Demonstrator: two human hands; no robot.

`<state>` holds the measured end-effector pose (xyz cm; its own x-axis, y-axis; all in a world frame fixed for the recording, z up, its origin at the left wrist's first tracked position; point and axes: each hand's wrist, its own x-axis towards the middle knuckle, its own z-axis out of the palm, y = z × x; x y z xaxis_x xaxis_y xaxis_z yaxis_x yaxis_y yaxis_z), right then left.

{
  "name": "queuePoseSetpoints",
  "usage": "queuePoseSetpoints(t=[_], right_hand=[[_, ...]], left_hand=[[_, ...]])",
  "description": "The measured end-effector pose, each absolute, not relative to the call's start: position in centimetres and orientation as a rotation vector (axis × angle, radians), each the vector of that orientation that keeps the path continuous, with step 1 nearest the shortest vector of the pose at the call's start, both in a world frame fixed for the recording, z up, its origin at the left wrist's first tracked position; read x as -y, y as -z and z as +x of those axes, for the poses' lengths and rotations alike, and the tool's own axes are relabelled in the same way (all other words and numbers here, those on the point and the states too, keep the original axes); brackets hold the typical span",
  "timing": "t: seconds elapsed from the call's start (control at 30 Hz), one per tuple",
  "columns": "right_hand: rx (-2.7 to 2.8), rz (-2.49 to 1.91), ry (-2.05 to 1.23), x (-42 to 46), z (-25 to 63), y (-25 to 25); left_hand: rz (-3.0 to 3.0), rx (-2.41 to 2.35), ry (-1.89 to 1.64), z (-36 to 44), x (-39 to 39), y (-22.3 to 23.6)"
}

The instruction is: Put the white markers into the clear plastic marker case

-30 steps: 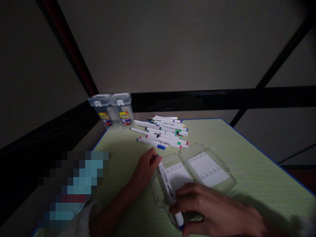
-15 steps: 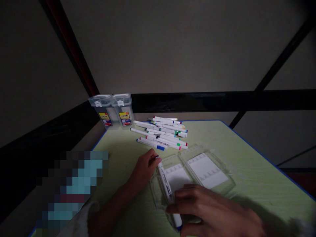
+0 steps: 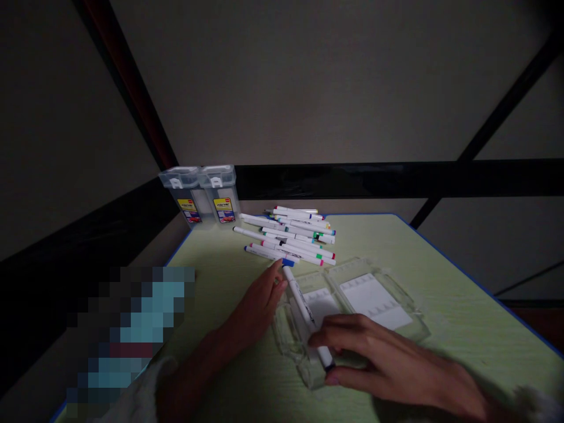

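Observation:
A white marker [image 3: 300, 301] with a dark cap at its near end lies slanted over the left half of an opened clear plastic case [image 3: 420, 329]. My right hand [image 3: 365, 352] grips the marker near that end, thumb by the cap and fingers over the barrel. Beside the marker's far end is my left hand [image 3: 259, 299], its index finger and thumb apart. Whether a fingertip still touches the marker is hard to see. White inserts with notched edges, one of them a white insert [image 3: 374, 299], sit in both case halves.
Several white markers [image 3: 291, 235] with coloured caps lie in a loose pile behind the case. Two upright clear containers [image 3: 224, 197] with labels stand at the back left against the wall. The pale green table [image 3: 440, 276] has a blue edge. A blurred patch covers the left side.
My left fingers have come apart from the marker's far end. The marker and my right hand have shifted slightly up and right, and the case has moved a little right.

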<state>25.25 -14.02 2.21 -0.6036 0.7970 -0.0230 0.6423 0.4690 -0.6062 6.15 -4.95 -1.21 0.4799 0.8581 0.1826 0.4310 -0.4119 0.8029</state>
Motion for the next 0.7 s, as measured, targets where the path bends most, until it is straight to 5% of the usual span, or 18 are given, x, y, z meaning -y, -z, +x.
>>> queuePoseSetpoints(t=[0.47,0.7], right_hand=[[2.054,-1.764,0.036,9.2,36.4,-0.2],[2.044,-1.962,0.139,8.0,39.1,2.3]], left_hand=[[2.206,-1.141,-0.592,6.2,4.8,1.4],[2.297,-1.145,-0.663,6.0,4.2,1.8]])
